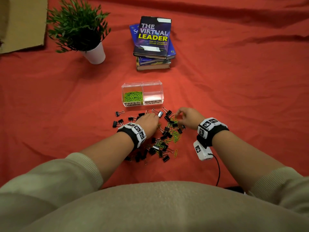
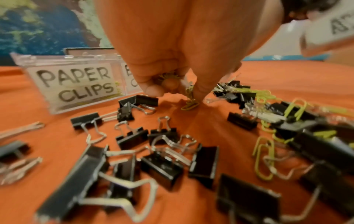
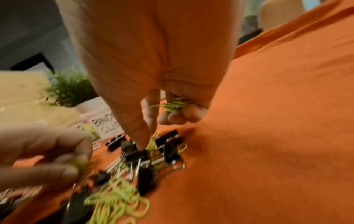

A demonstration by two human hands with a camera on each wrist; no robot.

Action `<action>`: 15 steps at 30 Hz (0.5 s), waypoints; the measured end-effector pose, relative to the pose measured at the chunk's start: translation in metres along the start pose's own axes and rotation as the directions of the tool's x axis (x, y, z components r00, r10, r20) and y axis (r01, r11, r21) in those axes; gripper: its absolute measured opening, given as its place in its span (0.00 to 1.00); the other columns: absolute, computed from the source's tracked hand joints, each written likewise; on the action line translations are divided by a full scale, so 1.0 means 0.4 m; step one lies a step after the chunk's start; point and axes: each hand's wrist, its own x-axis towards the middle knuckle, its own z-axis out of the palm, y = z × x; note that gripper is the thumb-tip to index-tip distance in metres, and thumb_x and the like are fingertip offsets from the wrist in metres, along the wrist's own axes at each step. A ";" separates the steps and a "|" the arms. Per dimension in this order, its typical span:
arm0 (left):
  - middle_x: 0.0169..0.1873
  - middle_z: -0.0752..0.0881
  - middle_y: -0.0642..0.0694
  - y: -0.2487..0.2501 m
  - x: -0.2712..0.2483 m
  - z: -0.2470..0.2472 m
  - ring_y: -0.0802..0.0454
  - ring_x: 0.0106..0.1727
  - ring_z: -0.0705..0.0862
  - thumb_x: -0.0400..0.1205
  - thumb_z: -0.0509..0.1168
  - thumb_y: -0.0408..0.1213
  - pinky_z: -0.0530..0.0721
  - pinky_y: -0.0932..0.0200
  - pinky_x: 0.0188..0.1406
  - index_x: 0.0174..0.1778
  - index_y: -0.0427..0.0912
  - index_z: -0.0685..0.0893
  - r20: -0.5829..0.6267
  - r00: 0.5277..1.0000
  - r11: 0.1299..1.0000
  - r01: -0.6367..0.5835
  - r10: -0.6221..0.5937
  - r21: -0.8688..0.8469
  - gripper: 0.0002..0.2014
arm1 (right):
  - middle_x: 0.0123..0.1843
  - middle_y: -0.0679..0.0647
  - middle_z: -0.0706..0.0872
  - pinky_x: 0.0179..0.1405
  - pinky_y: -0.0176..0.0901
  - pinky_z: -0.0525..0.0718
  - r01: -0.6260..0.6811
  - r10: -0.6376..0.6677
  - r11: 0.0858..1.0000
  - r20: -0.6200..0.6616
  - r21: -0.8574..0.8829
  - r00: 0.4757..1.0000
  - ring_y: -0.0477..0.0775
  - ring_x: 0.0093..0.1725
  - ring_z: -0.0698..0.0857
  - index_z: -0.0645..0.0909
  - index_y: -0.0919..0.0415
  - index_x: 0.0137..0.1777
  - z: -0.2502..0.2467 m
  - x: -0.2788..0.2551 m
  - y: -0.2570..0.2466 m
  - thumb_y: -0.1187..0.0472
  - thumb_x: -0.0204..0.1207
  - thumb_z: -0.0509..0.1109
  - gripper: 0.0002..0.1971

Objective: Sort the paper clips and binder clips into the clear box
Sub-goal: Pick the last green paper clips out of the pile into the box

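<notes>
A clear two-part box [image 1: 142, 95] stands beyond the pile; its left part, labelled PAPER CLIPS, holds green paper clips [image 1: 133, 96], and the BINDER CLIPS part [image 1: 153, 93] looks bare. Black binder clips [image 1: 164, 133] and green paper clips [image 1: 175, 137] lie mixed on the red cloth. My left hand [image 1: 148, 122] reaches down into the pile, its curled fingers holding green paper clips [image 2: 168, 76]. My right hand [image 1: 187, 116] keeps a bunch of green paper clips [image 3: 173, 104] in its curled fingers while thumb and forefinger reach into the pile.
A stack of books [image 1: 153, 44] lies behind the box. A potted plant in a white pot [image 1: 95, 53] stands at the back left, beside a cardboard sheet [image 1: 21, 22]. A white device with a cable [image 1: 202, 151] hangs from the right wrist.
</notes>
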 end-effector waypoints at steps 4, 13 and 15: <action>0.54 0.77 0.41 -0.014 -0.020 -0.027 0.43 0.52 0.78 0.85 0.59 0.38 0.77 0.51 0.51 0.54 0.38 0.75 -0.045 0.993 0.939 0.084 -0.105 -0.334 0.07 | 0.40 0.47 0.77 0.39 0.38 0.72 0.040 -0.042 0.984 -0.009 -0.176 0.999 0.48 0.40 0.78 0.82 0.59 0.53 0.040 0.001 -0.005 0.62 0.74 0.72 0.09; 0.37 0.78 0.51 -0.062 -0.067 -0.058 0.53 0.36 0.75 0.83 0.63 0.36 0.76 0.59 0.33 0.49 0.44 0.76 -0.038 0.972 0.720 0.146 -0.233 -0.679 0.03 | 0.31 0.48 0.79 0.22 0.31 0.72 -0.030 0.027 0.999 0.064 0.032 0.998 0.47 0.30 0.78 0.78 0.60 0.43 0.060 -0.006 -0.055 0.60 0.77 0.69 0.05; 0.36 0.77 0.54 -0.067 -0.073 -0.058 0.57 0.34 0.75 0.83 0.64 0.34 0.73 0.65 0.31 0.50 0.45 0.77 -0.029 0.970 0.674 0.145 -0.240 -0.725 0.03 | 0.32 0.49 0.81 0.20 0.27 0.73 -0.047 0.036 0.985 0.071 0.165 0.997 0.43 0.27 0.76 0.80 0.61 0.44 0.042 -0.011 -0.063 0.60 0.77 0.70 0.04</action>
